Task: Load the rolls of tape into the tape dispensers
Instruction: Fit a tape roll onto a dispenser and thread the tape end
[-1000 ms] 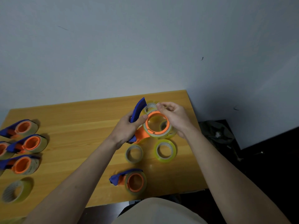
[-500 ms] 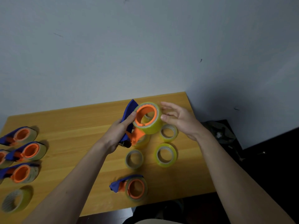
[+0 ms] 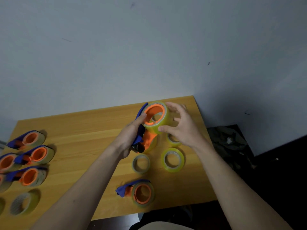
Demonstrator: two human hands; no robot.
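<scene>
Since half a second back my right hand [image 3: 180,127] has closed in from beside the yellow roll [image 3: 160,119] and now wraps it: thumb on the near face, fingers curved over the far side. The roll and the held dispenser [image 3: 141,130] have barely shifted, upper middle of the frame, above the table [image 3: 79,130].

Containers: the held dispenser has blue handle and orange hub, and the yellow roll sits on the hub. My left hand [image 3: 131,138] grips the blue handle, thumb up against the orange hub rim. Loaded dispenser [image 3: 138,192] lies lower centre, tape on its hub. At the left edge is a group of loaded dispensers [image 3: 34,154], each with a roll on its orange hub; same places as before.

Loose rolls on the table: grey-clear roll [image 3: 141,163] just below my left hand, yellow-green roll [image 3: 172,160] to its right, small roll [image 3: 173,140] partly under my right palm, another roll [image 3: 152,144] partly hidden behind the held dispenser, pale roll [image 3: 24,204] lower left. None of these have moved.

Right hand: grasping the roll, fingers spread and bent. Left hand: clenched round the handle.
</scene>
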